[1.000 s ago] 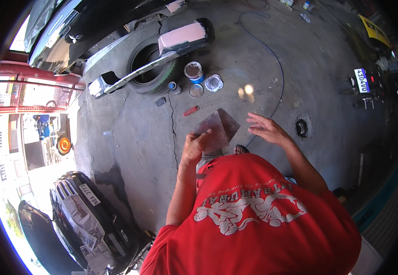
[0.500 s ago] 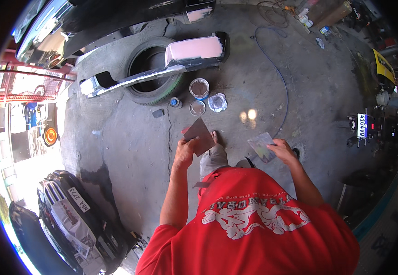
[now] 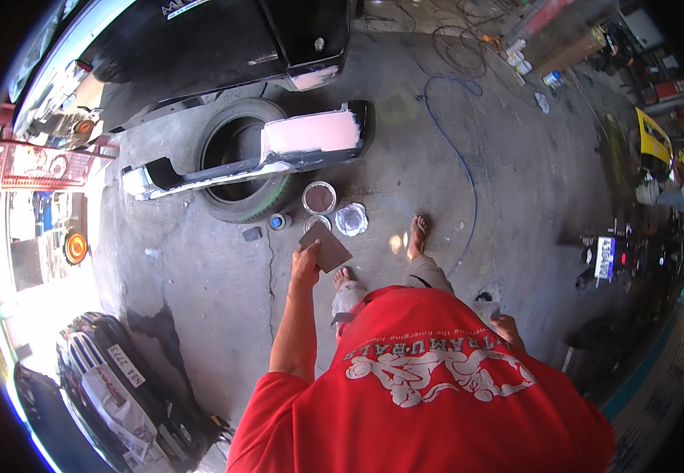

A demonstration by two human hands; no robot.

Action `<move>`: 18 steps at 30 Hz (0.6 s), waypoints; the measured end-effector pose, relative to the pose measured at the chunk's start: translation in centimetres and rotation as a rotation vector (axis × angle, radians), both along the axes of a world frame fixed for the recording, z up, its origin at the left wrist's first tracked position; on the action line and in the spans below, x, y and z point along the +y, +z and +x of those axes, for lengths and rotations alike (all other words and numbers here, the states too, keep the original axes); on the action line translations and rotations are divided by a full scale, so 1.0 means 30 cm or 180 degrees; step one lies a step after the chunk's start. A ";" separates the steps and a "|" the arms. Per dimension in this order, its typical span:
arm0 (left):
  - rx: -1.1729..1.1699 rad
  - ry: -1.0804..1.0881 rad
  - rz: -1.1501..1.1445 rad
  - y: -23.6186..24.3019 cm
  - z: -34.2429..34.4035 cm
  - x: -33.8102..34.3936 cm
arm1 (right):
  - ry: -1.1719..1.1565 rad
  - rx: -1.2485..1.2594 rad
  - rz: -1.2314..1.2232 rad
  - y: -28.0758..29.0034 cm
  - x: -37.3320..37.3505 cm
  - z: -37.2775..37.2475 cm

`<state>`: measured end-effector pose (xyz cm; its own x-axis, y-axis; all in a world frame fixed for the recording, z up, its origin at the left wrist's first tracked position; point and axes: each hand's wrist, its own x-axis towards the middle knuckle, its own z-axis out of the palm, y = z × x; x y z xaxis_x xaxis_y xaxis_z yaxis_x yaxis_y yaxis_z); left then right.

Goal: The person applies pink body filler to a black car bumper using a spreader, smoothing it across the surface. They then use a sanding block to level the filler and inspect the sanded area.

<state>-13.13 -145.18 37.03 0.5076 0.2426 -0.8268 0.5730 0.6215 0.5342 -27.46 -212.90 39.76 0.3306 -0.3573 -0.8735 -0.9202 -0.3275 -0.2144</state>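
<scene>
My left hand (image 3: 305,266) grips a thin brown rectangular sheet (image 3: 328,249) by one corner. The sheet overlaps part of a small round tin (image 3: 317,221) on the floor. At my right side, the shirt partly hides my right hand (image 3: 507,329), its fingers closed on a greyish flat piece (image 3: 485,310). Beyond the left hand are an open can with brown contents (image 3: 319,197), a crumpled silvery round lid or foil (image 3: 351,220), a small blue-topped container (image 3: 280,221) and a dark little block (image 3: 252,234).
A black bumper with a pink patch (image 3: 310,132) rests across a tyre (image 3: 220,205). Behind it stands a dark vehicle (image 3: 200,59). A blue hose (image 3: 468,169) curves over the concrete at right. Car parts (image 3: 117,394) lie lower left; a motorcycle (image 3: 622,260) stands right.
My right hand has drawn back toward my side with the flat piece. The left hand's brown sheet has turned and now covers part of the small tin. One foot has come into view ahead.
</scene>
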 end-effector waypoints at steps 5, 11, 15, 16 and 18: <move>-0.0140 0.0459 -0.0290 -0.105 0.186 -0.260 | 0.0141 -0.0158 -0.0552 -0.096 -0.232 0.525; -0.0959 0.0481 0.0031 -0.082 0.529 -0.550 | 0.0569 -0.1110 0.0395 -0.099 -0.296 1.379; -0.0785 0.0445 0.0464 -0.174 0.834 -0.539 | 0.0841 -0.1730 0.0495 -0.076 -0.109 1.755; -0.0834 0.0350 0.0687 -0.220 0.910 -0.521 | 0.0874 -0.1682 0.0581 -0.078 -0.054 1.810; -0.0998 0.0860 0.0546 -0.331 1.057 -0.484 | 0.0898 -0.1538 0.0758 -0.108 0.055 1.860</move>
